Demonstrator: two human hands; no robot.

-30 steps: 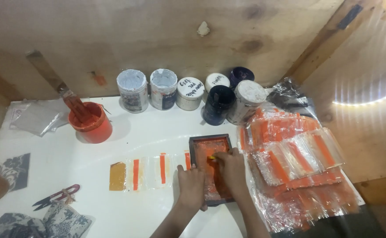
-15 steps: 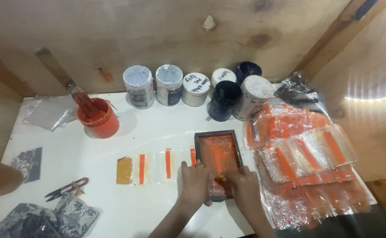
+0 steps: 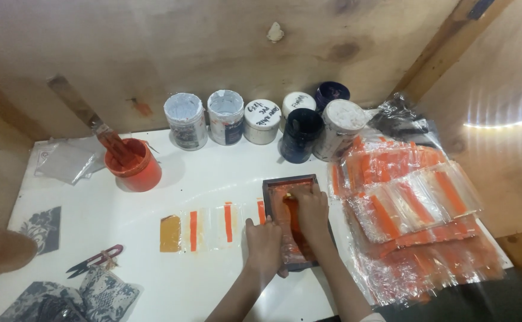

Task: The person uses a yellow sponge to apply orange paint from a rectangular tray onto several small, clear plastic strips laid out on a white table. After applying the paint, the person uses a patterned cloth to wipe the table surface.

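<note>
At the right middle of the white desk [image 3: 171, 280], my left hand [image 3: 265, 244] is pressing flat on the dark printing frame [image 3: 292, 223] while my right hand [image 3: 312, 206] is closing on a squeegee inside it — orange ink could be smearing onto the bags [image 3: 413, 203] lying just beside if the frame is slipping.

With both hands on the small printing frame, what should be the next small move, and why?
Probably draw the right hand back along the dark frame toward the body. It sits at the far end, on orange ink, while the left hand steadies the frame's left edge, so the near part of the screen looks not yet covered.
</note>
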